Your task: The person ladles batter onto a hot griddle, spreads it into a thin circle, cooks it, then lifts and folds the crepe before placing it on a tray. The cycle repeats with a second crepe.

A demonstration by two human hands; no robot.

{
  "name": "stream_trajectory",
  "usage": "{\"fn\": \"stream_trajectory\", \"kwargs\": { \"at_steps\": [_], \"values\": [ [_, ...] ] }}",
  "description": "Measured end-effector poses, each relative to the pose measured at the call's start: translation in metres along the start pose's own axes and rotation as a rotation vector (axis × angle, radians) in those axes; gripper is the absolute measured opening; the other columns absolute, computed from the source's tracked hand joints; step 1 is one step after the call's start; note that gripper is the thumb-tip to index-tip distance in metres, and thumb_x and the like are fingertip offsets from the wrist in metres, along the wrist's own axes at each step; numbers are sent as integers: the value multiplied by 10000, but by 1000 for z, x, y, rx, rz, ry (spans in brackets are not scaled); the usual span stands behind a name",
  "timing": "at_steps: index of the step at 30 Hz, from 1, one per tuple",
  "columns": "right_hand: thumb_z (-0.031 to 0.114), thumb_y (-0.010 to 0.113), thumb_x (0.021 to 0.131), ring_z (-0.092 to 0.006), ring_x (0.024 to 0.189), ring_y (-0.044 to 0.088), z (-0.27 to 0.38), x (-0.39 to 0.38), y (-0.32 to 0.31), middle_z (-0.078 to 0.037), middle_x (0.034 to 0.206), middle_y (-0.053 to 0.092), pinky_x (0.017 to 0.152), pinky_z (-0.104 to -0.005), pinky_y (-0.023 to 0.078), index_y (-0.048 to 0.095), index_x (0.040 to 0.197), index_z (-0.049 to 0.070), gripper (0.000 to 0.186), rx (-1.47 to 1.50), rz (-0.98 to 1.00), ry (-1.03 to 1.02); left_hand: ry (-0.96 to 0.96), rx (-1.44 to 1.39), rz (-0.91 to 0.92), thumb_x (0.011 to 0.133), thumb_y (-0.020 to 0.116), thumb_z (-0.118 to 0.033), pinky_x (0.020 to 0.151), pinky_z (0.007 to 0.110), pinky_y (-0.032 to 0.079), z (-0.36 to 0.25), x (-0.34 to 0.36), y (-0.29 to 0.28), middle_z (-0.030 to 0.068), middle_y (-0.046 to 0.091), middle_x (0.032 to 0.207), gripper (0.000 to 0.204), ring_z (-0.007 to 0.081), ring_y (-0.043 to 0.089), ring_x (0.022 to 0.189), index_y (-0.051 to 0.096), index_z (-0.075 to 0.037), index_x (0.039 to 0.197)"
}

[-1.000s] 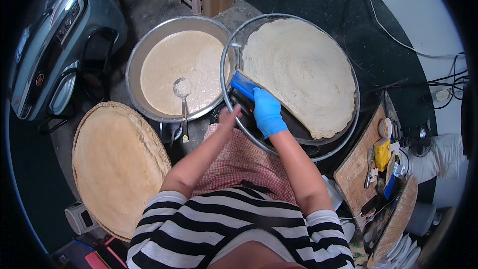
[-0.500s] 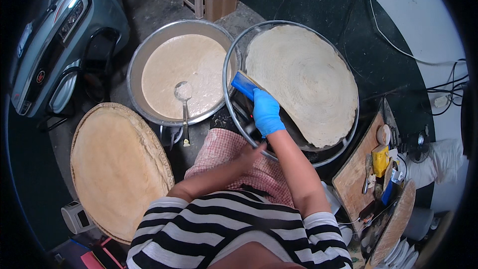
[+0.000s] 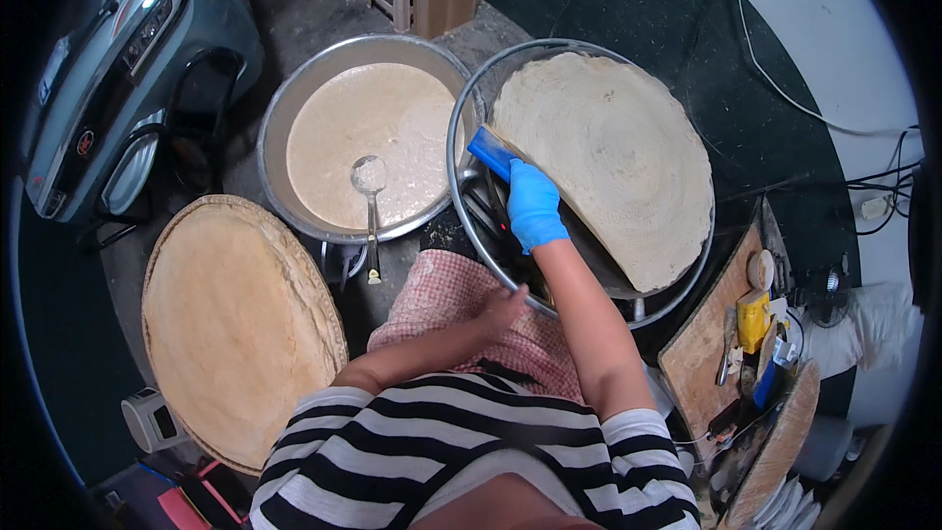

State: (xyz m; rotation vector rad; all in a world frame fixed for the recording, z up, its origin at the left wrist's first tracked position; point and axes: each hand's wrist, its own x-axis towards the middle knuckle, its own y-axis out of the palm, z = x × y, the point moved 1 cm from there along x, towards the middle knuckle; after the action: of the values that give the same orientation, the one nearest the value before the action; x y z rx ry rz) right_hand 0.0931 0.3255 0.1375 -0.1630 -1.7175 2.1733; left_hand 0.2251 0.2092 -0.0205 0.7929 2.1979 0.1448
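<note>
One tool in play: our gloved right hand (image 3: 536,206) is wrapped round a blue scraper (image 3: 491,152) at the left side of the griddle (image 3: 606,270), its edge against the pale batter sheet (image 3: 608,157), which covers most of that griddle except a dark strip on the near-left. Our bare left hand (image 3: 503,309) is blurred at the griddle's near rim; we can't tell if it's gripping or just resting. Looks like edge work, so we'd want the blade low, full length in contact, pressure light and even, rim steady, or the thin sheet could tear.
</note>
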Motion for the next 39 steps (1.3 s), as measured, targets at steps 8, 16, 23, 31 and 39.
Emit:
{"fn": "stream_trajectory", "kwargs": {
  "at_steps": [8, 16, 23, 31, 39],
  "values": [
    [48, 471, 812, -349, 729, 611, -2, 11, 2, -199, 782, 602, 656, -430, 494, 555, 822, 17, 91, -31, -74, -23, 324, -133, -262, 874, 527, -364, 536, 289, 405, -85, 57, -81, 38, 573, 629, 335, 143, 530, 567, 590, -83, 701],
    [22, 465, 793, -365, 776, 599, -9, 21, 2, -202, 824, 604, 688, -440, 479, 557, 902, 21, 142, -26, -57, 3, -5, -40, -83, 856, 561, -364, 544, 303, 447, 9, 0, 11, 70, 599, 708, 328, 169, 560, 590, 574, -45, 779],
    [13, 463, 789, -376, 796, 592, -19, 28, -1, -207, 845, 604, 709, -450, 471, 561, 927, 23, 169, -6, -40, 40, 251, -19, -295, 861, 549, -377, 544, 273, 400, -85, 34, -67, 31, 575, 681, 352, 134, 514, 597, 578, -58, 717],
    [24, 478, 787, -383, 796, 592, -35, 29, 3, -216, 841, 602, 708, -454, 473, 561, 887, 27, 131, -37, -66, 87, 91, -90, -19, 932, 399, -346, 622, 300, 475, -10, -4, -4, 92, 628, 780, 384, 171, 599, 680, 572, -5, 974],
    [40, 470, 799, -382, 788, 597, -62, 38, -1, -215, 836, 602, 700, -456, 476, 563, 841, 28, 103, -116, -141, 163, -280, -71, 318, 902, 509, -279, 687, 300, 478, -10, -15, -12, 82, 598, 892, 276, 189, 583, 779, 544, -45, 1044]
  ]
}}
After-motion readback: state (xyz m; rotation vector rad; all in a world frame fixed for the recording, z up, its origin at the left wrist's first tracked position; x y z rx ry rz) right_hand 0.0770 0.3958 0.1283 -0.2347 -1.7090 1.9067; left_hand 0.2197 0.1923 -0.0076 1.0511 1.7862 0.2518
